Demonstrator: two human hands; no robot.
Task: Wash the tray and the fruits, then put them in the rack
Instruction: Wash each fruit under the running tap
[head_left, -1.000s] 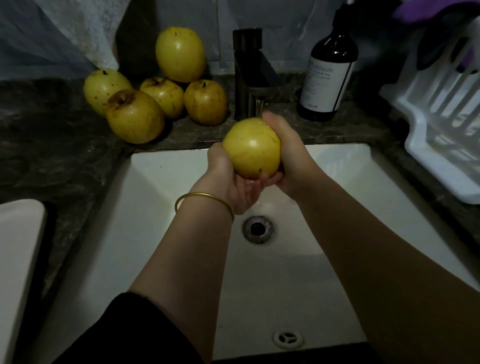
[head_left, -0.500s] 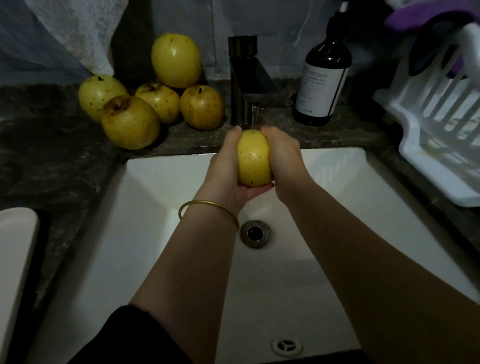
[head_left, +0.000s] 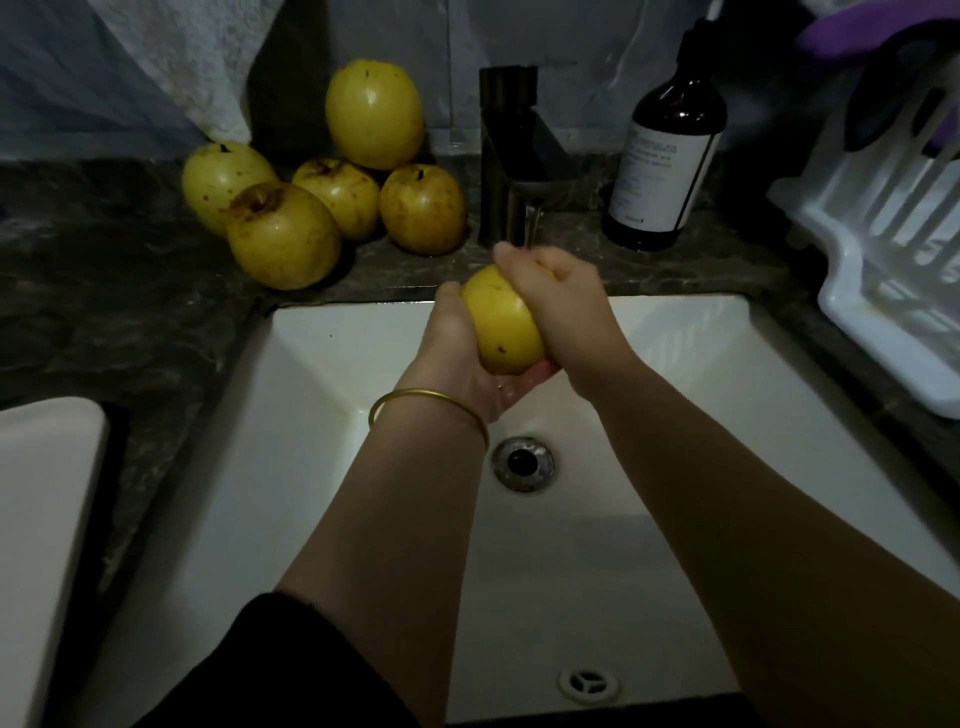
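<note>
A yellow fruit (head_left: 501, 325) is held over the white sink (head_left: 311, 395), just below the faucet (head_left: 511, 171), cradled from beneath by the left hand (head_left: 457, 364) and clasped from above by the right hand (head_left: 566, 306), fingers curled round it.

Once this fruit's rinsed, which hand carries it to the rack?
Right, probably: the rack sits right of the sink, nearest the right hand; the left hand, cupping the fruit, would cross over.

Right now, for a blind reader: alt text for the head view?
Left hand and right hand grip a yellow apple under the faucet, over the sink. Five more apples sit on the counter; dish rack at right.
</note>
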